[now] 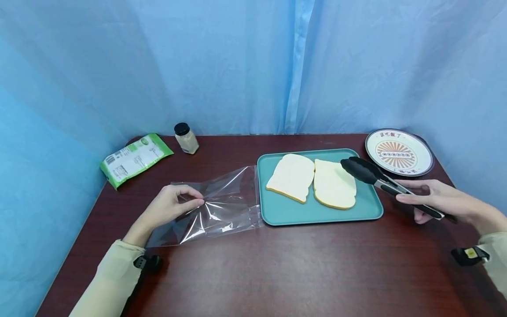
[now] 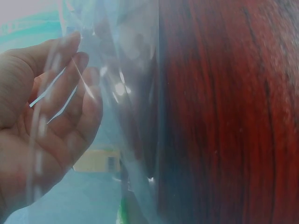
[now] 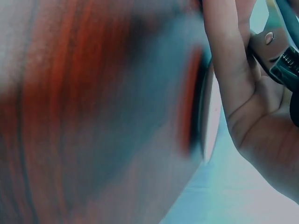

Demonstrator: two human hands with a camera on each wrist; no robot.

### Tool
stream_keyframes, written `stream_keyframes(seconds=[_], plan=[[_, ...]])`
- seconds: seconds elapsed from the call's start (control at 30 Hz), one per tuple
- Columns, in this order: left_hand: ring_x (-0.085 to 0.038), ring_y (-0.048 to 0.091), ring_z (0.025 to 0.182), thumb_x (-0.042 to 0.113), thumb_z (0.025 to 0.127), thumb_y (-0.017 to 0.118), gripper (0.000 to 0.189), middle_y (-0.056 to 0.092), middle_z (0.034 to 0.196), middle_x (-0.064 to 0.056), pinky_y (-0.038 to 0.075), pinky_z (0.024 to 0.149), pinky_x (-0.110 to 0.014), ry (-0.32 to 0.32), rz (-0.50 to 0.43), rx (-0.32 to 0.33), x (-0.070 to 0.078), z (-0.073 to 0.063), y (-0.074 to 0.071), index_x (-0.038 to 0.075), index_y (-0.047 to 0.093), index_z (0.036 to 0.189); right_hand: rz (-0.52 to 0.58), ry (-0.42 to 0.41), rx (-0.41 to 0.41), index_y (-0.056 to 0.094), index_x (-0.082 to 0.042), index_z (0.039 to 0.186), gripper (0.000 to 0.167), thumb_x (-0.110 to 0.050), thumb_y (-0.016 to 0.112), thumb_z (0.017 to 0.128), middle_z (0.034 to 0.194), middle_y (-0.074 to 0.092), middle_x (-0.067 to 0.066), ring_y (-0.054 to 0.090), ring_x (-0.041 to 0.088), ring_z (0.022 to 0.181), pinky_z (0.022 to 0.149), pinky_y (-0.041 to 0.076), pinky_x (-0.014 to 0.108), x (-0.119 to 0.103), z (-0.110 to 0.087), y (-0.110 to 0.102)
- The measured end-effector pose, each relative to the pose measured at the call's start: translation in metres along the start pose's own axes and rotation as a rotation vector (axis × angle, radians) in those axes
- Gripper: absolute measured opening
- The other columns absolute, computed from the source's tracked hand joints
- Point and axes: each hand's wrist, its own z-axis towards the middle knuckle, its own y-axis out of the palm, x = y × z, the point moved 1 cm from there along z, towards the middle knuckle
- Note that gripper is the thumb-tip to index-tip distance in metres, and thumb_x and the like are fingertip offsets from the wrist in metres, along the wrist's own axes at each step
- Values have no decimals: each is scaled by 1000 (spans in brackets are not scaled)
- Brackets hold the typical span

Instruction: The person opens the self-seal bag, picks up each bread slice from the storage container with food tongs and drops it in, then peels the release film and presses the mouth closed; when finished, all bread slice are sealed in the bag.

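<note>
My left hand (image 1: 171, 207) pinches a clear plastic bag (image 1: 233, 198) between thumb and fingers, raising a crease in the film. The bag lies on the table left of a teal tray (image 1: 285, 217), its right end right at the tray's edge. Two bread slices (image 1: 293, 176) with yellow-brown crusts lie side by side on the tray. In my right hand (image 1: 439, 199) is a pair of tongs (image 1: 390, 185) with black tips, held over the tray's right side. The tips overlap the right bread slice (image 1: 334, 185) in the head view. The left wrist view shows the bag's film in front of my fingers (image 2: 88, 102).
A green and white packet (image 1: 136, 159) lies at the table's back left, with a black-lidded jar (image 1: 186, 138) beside it. A patterned white plate (image 1: 399, 152) sits at the back right. Blue curtains (image 1: 222, 66) hang behind the dark red wooden table (image 1: 297, 273).
</note>
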Motion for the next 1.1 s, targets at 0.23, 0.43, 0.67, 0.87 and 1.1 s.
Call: stream_keyframes(seconds=[0.23,0.43,0.67,0.87,1.1], plan=[[-14,65,80,21,91,79,12,73,94,5,56,69,-28,4,4,0,1,0,0,16,79,101,-105,-26,50,25,-6,160,74,-34,62,103,81,61,16,67,29,66,67,59,38,1,-1,4],[-15,65,78,22,90,79,13,73,93,5,56,69,-28,3,-3,-2,3,0,0,15,79,101,-499,-97,210,34,-10,158,87,-52,71,92,58,61,3,61,20,55,52,42,31,-11,-8,14],[-16,64,77,20,90,80,13,74,93,4,56,67,-29,12,-4,-6,2,0,1,14,79,102,-633,-99,246,32,-7,159,93,-58,70,91,53,54,0,53,16,49,50,39,30,-16,-10,25],[-15,64,76,20,91,79,10,73,92,6,55,65,-27,6,26,-11,0,3,1,16,79,100,-609,-98,220,33,-4,158,90,-56,68,93,53,54,-1,54,16,48,47,41,31,-15,-10,35],[-15,64,78,20,90,80,10,73,92,6,55,67,-27,-1,27,-14,1,5,4,17,79,100,-609,-128,251,38,-3,155,82,-52,66,96,50,53,-3,54,16,45,45,43,31,-18,-10,43]])
